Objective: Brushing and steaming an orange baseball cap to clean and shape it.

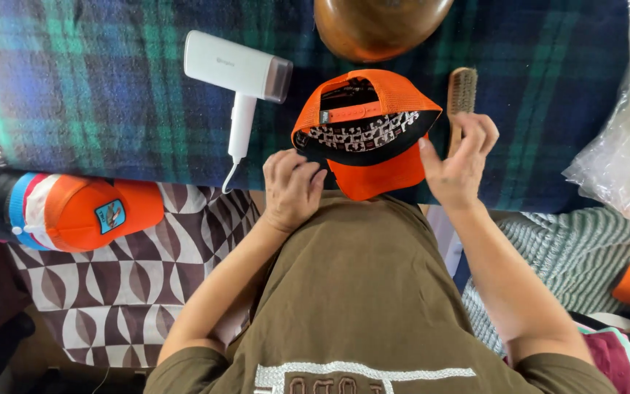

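I see the left hand (291, 188) and right hand (458, 157) pinching the orange cap (366, 131) at the blanket's (96, 87) near edge. I judge it light and soft; the stiff brim offers the surest hold.

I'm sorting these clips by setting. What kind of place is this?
Probably a home spot set up for cleaning caps, not a workshop: a plaid blanket covers the surface, with a white handheld steamer or dryer and a bristle brush beside the orange cap both hands hold.
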